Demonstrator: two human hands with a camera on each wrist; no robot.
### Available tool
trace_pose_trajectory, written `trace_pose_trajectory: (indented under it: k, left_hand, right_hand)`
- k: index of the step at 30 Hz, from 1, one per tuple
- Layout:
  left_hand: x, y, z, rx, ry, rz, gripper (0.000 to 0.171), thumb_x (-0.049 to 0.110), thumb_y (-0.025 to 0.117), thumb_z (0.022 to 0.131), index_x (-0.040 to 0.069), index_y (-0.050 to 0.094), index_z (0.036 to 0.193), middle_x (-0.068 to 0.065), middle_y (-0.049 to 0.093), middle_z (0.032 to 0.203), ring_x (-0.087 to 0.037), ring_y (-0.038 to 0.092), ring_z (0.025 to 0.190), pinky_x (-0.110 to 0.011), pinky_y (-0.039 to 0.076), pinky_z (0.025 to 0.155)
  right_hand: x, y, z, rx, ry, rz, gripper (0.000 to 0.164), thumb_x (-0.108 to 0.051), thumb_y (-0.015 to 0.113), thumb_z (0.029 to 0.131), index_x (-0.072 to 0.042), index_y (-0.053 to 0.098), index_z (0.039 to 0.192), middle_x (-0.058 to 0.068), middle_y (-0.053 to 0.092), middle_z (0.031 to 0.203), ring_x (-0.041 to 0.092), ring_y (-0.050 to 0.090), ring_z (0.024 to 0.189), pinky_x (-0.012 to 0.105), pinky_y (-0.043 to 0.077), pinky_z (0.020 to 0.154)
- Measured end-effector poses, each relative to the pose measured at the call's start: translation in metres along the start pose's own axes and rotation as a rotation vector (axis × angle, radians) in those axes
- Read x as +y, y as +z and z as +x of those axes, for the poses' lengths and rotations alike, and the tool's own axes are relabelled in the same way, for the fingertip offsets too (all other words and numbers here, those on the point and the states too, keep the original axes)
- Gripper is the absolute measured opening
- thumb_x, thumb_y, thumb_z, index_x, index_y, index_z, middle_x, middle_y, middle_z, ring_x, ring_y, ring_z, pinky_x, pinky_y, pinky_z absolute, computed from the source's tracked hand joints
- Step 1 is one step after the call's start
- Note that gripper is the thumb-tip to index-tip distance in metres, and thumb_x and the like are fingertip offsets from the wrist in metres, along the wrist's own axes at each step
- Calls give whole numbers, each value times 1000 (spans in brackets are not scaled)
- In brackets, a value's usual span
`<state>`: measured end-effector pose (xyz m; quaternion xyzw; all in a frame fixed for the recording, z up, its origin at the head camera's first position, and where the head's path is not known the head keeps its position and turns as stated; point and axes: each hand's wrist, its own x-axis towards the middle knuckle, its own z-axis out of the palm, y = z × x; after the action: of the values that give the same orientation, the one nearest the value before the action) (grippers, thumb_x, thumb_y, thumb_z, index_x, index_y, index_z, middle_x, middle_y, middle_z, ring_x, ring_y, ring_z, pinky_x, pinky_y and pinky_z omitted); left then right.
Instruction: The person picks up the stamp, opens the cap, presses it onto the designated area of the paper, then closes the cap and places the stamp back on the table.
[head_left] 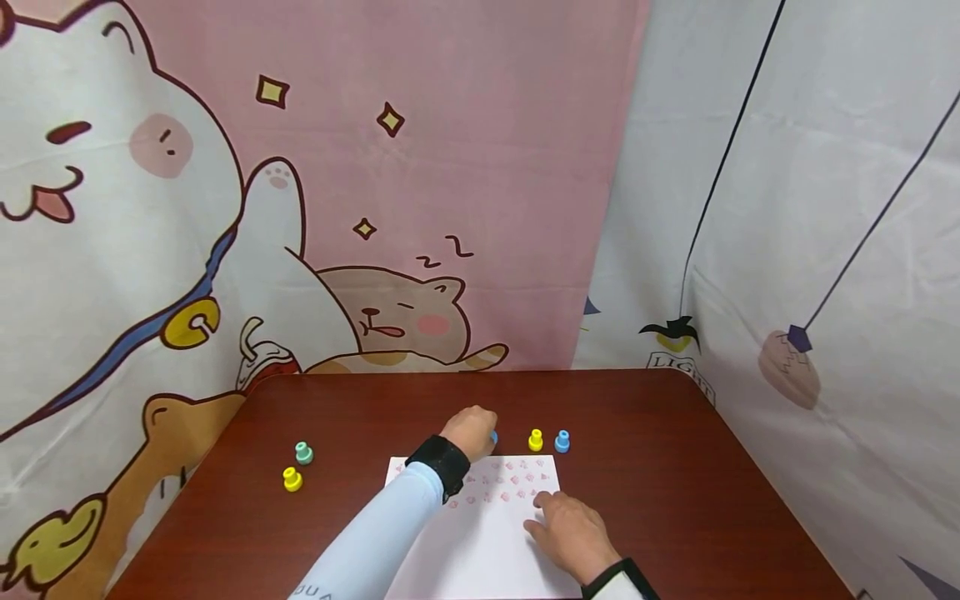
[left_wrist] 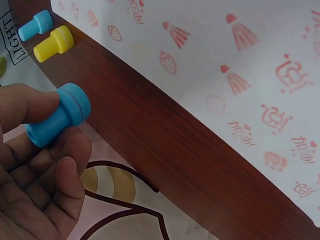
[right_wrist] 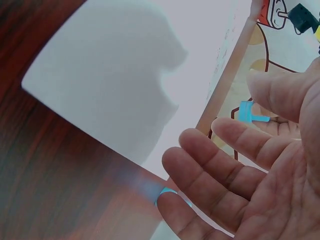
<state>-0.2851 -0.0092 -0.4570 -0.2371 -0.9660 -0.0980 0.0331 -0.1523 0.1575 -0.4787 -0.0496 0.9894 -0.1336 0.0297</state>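
Observation:
My left hand (head_left: 471, 432) pinches a blue toy stamp (left_wrist: 60, 115) between thumb and fingers, above the far edge of the paper. In the left wrist view the stamp lies tilted in the grip, its wide end pointing up and right. A white sheet of paper (head_left: 480, 554) carries rows of small red prints near its far edge, among them shuttlecocks (left_wrist: 240, 32) and strawberries. Over the paper's right side hovers my right hand (head_left: 573, 533), fingers loosely spread and holding nothing. The left forearm hides part of the sheet.
Beyond the paper's far right corner stand a yellow stamp (head_left: 536, 440) and another blue stamp (head_left: 562, 442). A green stamp (head_left: 303, 452) and a second yellow stamp (head_left: 292, 479) are on the left of the brown table (head_left: 675, 500). A printed cloth (head_left: 525, 167) hangs behind.

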Motion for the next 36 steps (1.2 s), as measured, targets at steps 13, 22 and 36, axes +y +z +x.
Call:
trace_pose_trajectory:
  k: [13, 22, 36]
  left_hand:
    - [-9, -7, -23, 11, 42, -69, 14, 10, 78, 83, 6, 70, 93, 0, 65, 78, -12, 54, 64, -26, 54, 66]
    - [-14, -9, -41, 70, 102, -88, 9, 7, 76, 83, 6, 67, 83, 3, 60, 71, -8, 50, 61, -22, 47, 59]
    - [-15, -7, -63, 106, 105, -185, 8, 7, 75, 83, 7, 67, 84, 6, 55, 70, -7, 47, 60, -21, 42, 56]
  right_hand:
    - [-2, 1, 1, -6, 22, 24, 31, -33, 76, 85, -8, 70, 103, 10, 67, 92, 26, 64, 85, 50, 52, 77]
    - [0, 1, -1, 54, -15, 36, 30, -31, 76, 84, -8, 70, 101, 9, 67, 91, 27, 65, 85, 49, 52, 75]
    - [-1, 1, 8, 65, 15, 79, 31, -29, 77, 85, -7, 70, 106, 10, 70, 98, 29, 66, 92, 50, 52, 81]
